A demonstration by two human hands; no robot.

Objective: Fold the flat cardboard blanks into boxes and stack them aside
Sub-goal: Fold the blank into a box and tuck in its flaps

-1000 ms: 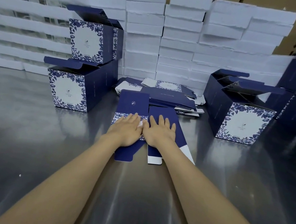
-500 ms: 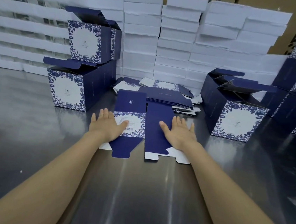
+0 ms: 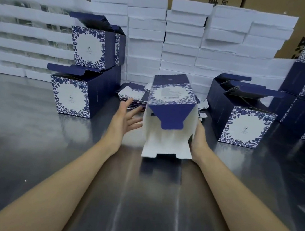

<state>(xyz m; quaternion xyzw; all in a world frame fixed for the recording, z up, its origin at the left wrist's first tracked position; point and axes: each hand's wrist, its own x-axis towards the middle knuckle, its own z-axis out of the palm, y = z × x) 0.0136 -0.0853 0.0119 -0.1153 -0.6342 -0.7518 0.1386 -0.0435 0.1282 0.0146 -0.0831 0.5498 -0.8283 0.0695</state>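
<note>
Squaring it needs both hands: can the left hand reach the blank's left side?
Probably yes: the left hand is open beside the blank, palm toward it, nothing between; the right hand holds its other side.

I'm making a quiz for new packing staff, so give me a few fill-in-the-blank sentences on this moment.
1. The raised blank is gripped by the ___ hand, while the left hand is open beside it.
2. The raised blank's inner face is ___.
3. On the left of the table, the stacked boxes stand ___ high.
Missing words: right; white; two.
</note>
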